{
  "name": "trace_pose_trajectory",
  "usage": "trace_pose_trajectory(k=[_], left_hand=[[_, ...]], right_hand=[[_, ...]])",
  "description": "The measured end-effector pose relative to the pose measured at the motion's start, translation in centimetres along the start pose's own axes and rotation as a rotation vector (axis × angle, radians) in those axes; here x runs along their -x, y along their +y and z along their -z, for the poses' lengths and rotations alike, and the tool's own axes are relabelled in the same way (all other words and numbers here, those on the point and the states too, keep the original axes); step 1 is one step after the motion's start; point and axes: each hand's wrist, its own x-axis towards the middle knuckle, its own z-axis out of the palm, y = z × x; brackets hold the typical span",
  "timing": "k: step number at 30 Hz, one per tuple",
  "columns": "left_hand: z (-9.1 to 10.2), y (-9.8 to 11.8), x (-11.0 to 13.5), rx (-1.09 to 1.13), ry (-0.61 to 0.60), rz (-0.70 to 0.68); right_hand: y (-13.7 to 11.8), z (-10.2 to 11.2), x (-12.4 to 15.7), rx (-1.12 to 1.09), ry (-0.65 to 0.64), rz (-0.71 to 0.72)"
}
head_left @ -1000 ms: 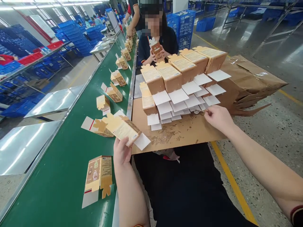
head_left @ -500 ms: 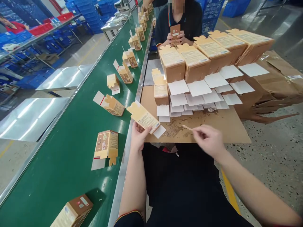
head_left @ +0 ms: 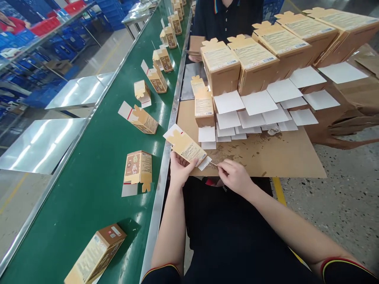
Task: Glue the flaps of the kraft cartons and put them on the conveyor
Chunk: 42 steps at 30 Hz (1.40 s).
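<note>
My left hand (head_left: pixel 181 167) is closed around the lower edge of a yellow-and-brown cardboard box (head_left: pixel 188 146), which is tilted over the front left of a cardboard sheet. A white flap (head_left: pixel 205 163) sticks out at the box's lower right end. My right hand (head_left: pixel 233 175) pinches a thin stick (head_left: pixel 213 163), with its tip at or very close to that flap. Whether they touch, I cannot tell. Brown smears (head_left: pixel 233 157) mark the sheet beyond my right hand. A white roll (head_left: pixel 273 130) lies near the stacked boxes.
Stacked boxes (head_left: pixel 220 73) with white flaps (head_left: pixel 256 103) hanging out cover the back of the cardboard sheet (head_left: pixel 290 154). To the left runs a green conveyor belt (head_left: pixel 97 189), carrying several boxes (head_left: pixel 138 167) behind a metal rail (head_left: pixel 160 177). A co-worker (head_left: pixel 225 23) sits opposite, holding brown cardboard (head_left: pixel 196 45).
My right hand has moved left, bringing the stick to the box's white flap. The co-worker's brown cardboard has shifted left and lower. The view has shifted slightly, with the stacked boxes appearing larger.
</note>
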Motion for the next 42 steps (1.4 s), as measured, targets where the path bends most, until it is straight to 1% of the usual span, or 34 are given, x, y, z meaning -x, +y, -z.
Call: trace_pose_trajectory(k=[2,5,8,11,14,17,20,22,24,25,27,29,30,31,33,34,36,38,42], left_hand=[[-0.4,0.0,0.7,-0.070,0.004,-0.032],[-1.0,0.0,1.8,-0.195,0.043,-0.086],[-1.4,-0.1,2.6,-0.269,0.074,-0.099],[-1.6,-0.4,3.1,-0.328,0.091,-0.104],[-1.8,-1.1,3.4,-0.368,0.118,-0.117],[-2.3,-1.6,3.3,-0.398,0.130,-0.098],[-3.1,-1.7,2.9,-0.396,0.114,-0.080],[-3.1,-1.5,2.9,-0.354,0.099,-0.089],[-2.0,-1.3,3.4,-0.299,0.144,-0.102],[-0.8,-1.2,3.9,-0.276,0.204,-0.105],[2.4,-1.0,5.4,-0.257,0.381,-0.099],[6.3,-0.7,6.9,-0.287,0.555,-0.081],[8.3,-0.5,7.4,-0.318,0.619,-0.070],[10.1,-0.4,7.8,-0.353,0.665,-0.056],[12.8,-0.3,7.8,-0.413,0.699,-0.026],[13.7,-0.3,7.4,-0.436,0.692,-0.012],[14.9,-0.4,6.1,-0.473,0.660,0.015],[15.5,-0.5,4.2,-0.504,0.649,0.048],[16.2,-0.2,0.0,-0.496,0.671,0.114]], right_hand=[[-0.1,1.2,0.3,-0.042,0.058,-0.032],[-0.5,2.9,1.0,-0.105,0.114,-0.104],[-1.0,4.4,1.8,-0.128,0.146,-0.170],[-1.5,5.5,2.4,-0.134,0.179,-0.187],[-1.8,6.3,2.9,-0.127,0.202,-0.209],[-1.9,6.7,3.0,-0.137,0.180,-0.227],[-1.9,6.9,2.6,-0.157,0.171,-0.190],[-1.9,7.2,2.2,-0.155,0.178,-0.155],[-1.7,7.7,2.1,-0.143,0.203,-0.144],[-1.5,8.1,2.1,-0.138,0.218,-0.145],[-0.9,9.0,2.3,-0.137,0.248,-0.145],[-0.3,9.6,2.5,-0.141,0.275,-0.121],[-0.1,9.8,2.6,-0.145,0.288,-0.102],[0.1,10.0,2.6,-0.149,0.300,-0.089],[0.2,9.9,2.2,-0.167,0.308,-0.082],[0.1,9.8,1.9,-0.181,0.307,-0.082],[-0.1,9.4,1.1,-0.214,0.297,-0.084],[-0.5,8.8,0.2,-0.243,0.292,-0.065],[-0.8,8.1,-1.4,-0.282,0.272,-0.032]])
